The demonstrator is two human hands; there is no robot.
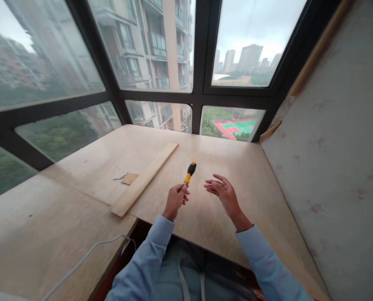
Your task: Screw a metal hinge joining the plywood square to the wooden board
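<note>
A screwdriver [191, 170] with a black and yellow handle is pinched by its shaft in my left hand [176, 200]. Its handle points up and away from me, above the wooden surface; the rest of the shaft is hidden by my fingers. To the right of it, my right hand [223, 194] is raised with fingers apart and nothing in it. A flat wooden board [145, 179] lies at a slant to the left of my left hand. Beside that board are a small brown square piece [130, 179] and some thin grey metal pieces [120, 177] too small to name.
The pale wooden surface [236, 163] runs up to dark-framed windows [200, 98]. A patterned wall [333, 167] bounds it on the right. A white cable [89, 253] crosses the front left, near an opening [139, 232] in the surface's edge.
</note>
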